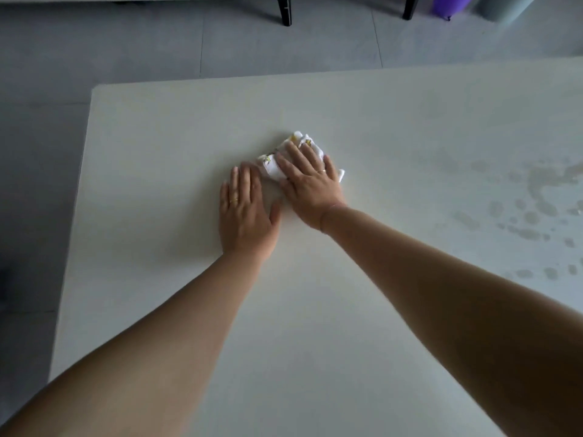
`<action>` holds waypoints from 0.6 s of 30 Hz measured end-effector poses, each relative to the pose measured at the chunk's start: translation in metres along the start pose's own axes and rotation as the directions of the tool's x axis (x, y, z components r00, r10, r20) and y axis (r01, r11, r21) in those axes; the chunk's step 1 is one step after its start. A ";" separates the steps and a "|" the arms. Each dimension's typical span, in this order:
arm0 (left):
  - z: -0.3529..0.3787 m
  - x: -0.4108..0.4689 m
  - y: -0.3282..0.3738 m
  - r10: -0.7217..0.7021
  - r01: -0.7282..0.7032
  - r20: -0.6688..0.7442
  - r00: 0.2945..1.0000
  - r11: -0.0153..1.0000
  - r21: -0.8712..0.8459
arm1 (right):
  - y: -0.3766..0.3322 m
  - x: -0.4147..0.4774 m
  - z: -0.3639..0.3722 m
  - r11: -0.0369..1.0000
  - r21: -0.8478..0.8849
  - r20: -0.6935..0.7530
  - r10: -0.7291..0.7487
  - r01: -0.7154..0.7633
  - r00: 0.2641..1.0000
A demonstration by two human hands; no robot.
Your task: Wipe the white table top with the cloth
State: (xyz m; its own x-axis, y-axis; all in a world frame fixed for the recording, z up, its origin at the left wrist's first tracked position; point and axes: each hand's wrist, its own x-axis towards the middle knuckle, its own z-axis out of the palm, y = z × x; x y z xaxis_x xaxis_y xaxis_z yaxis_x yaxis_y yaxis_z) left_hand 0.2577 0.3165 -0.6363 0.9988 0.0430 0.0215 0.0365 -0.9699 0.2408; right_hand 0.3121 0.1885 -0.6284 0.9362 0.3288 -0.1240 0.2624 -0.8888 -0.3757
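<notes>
A small white cloth with yellow marks lies bunched on the white table top, near the middle. My right hand presses flat on the cloth, fingers spread over it, covering most of it. My left hand lies palm down on the bare table just left of the cloth, fingers together, holding nothing. Both hands wear a ring.
Wet patches and drops spread over the table's right side. The table's far edge and left edge border a grey tiled floor. Black furniture legs and a purple object stand beyond the table.
</notes>
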 end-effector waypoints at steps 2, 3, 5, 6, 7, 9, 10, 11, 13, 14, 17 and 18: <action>0.005 0.000 -0.002 -0.008 0.008 0.008 1.000 1.000 0.023 | 0.031 0.002 -0.013 0.999 -0.030 -0.017 -0.024 0.023 1.000; 0.007 -0.001 -0.003 -0.009 0.009 0.005 1.000 0.999 0.033 | 0.048 0.003 -0.018 0.999 -0.025 -0.046 0.030 -0.031 0.998; 0.008 -0.001 -0.001 -0.017 0.017 0.000 1.000 0.999 0.049 | 0.076 0.006 -0.030 0.965 0.037 -0.099 0.263 -0.261 0.960; 0.008 -0.001 -0.001 -0.025 0.025 0.001 1.000 0.998 0.054 | 0.080 0.009 -0.033 0.925 0.074 -0.119 0.380 -0.374 0.917; 0.008 -0.001 0.000 -0.032 0.032 0.004 0.999 0.998 0.059 | 0.075 0.014 -0.033 0.886 0.098 -0.136 0.464 -0.454 0.876; 0.007 -0.001 0.001 -0.042 0.041 0.011 0.999 0.997 0.067 | 0.046 0.023 -0.024 0.866 0.112 -0.135 0.499 -0.487 0.856; 0.006 -0.001 0.001 -0.042 0.041 0.010 0.999 0.997 0.068 | 0.027 0.027 -0.016 0.899 0.101 -0.124 0.437 -0.427 0.891; 0.005 -0.001 0.002 -0.037 0.036 0.007 0.999 0.997 0.073 | 0.007 0.030 -0.006 0.943 0.079 -0.105 0.331 -0.324 0.938; 0.003 -0.001 0.003 -0.012 0.012 -0.004 1.000 0.995 0.095 | -0.024 0.029 0.007 0.995 0.041 -0.037 0.097 -0.095 0.995; 0.003 -0.001 0.003 -0.007 0.007 -0.006 1.000 0.995 0.097 | -0.026 0.029 0.009 1.000 0.027 -0.005 0.015 -0.015 1.000; 0.004 -0.001 0.002 -0.035 0.035 0.006 0.999 0.997 0.068 | 0.006 0.037 -0.004 0.996 -0.016 0.002 -0.090 0.090 0.996; 0.004 -0.001 0.001 -0.040 0.040 -0.001 0.999 0.997 0.063 | 0.023 0.042 -0.009 0.999 -0.026 -0.039 -0.045 0.044 0.998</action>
State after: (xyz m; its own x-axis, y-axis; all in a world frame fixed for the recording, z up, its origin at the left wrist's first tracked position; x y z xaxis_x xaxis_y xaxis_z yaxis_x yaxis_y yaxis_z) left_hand 0.2565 0.3143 -0.6401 0.9965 0.0820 0.0126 0.0785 -0.9806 0.1798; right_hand 0.3592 0.1790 -0.6335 0.9316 0.3563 -0.0713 0.3099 -0.8815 -0.3564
